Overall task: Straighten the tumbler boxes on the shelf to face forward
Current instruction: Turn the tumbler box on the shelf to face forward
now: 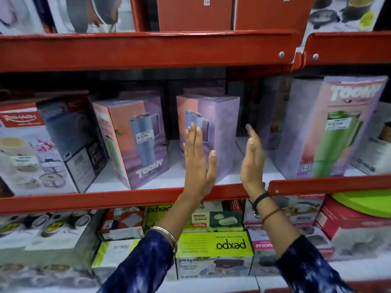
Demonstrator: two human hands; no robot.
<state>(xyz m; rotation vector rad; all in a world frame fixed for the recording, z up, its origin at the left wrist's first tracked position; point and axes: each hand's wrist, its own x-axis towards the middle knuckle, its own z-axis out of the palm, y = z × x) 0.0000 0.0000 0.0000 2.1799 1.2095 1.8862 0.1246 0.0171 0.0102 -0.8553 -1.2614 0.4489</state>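
Note:
Three purple-and-pink tumbler boxes stand on the middle shelf. The left box is turned at an angle, with a blue tumbler picture and a price sticker. The middle box is also turned, a corner toward me. My left hand lies flat against its front left face, fingers straight. My right hand is held flat and upright just right of that box, slightly apart from it. The right box shows a green tumbler and stands further right.
A steel-ware box and a dark blue box stand at the shelf's left. Red boxes fill the shelf above. Green pexpo boxes and others sit on the shelf below. White shelf floor shows between the tumbler boxes.

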